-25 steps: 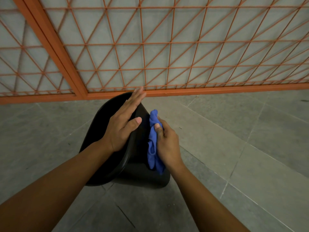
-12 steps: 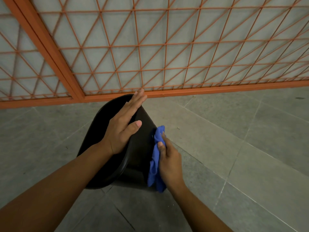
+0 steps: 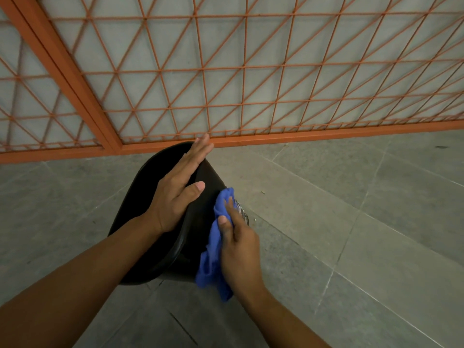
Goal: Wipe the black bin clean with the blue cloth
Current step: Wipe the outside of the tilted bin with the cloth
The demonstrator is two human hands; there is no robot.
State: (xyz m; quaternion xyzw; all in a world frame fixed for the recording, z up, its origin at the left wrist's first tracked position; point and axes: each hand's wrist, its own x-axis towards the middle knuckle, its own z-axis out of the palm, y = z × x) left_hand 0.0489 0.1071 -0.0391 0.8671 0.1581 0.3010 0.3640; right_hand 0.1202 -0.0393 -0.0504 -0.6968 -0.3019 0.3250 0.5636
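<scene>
Standing on grey stone-look floor tiles with pale grout lines, the black bin is a smooth, matte plastic form that flares from a narrower base up to a wide rounded rim, and it sits just in front of the orange metal grille, a lattice of thin rods crossing in squares and triangles inside a thick flat frame. The person's left hand lies flat over the rim, fingers straight and close together reaching toward the far edge, thumb spread out against the bin's outer wall. Their right hand presses the blue cloth against the bin's right flank, thumb and fingers curled round the bunched fabric. It looks soft and crumpled, one end poking up past the fingertips, the rest hanging in loose folds below the palm. Some pale marking shows on the bin beside the fingers, too blurred to read
</scene>
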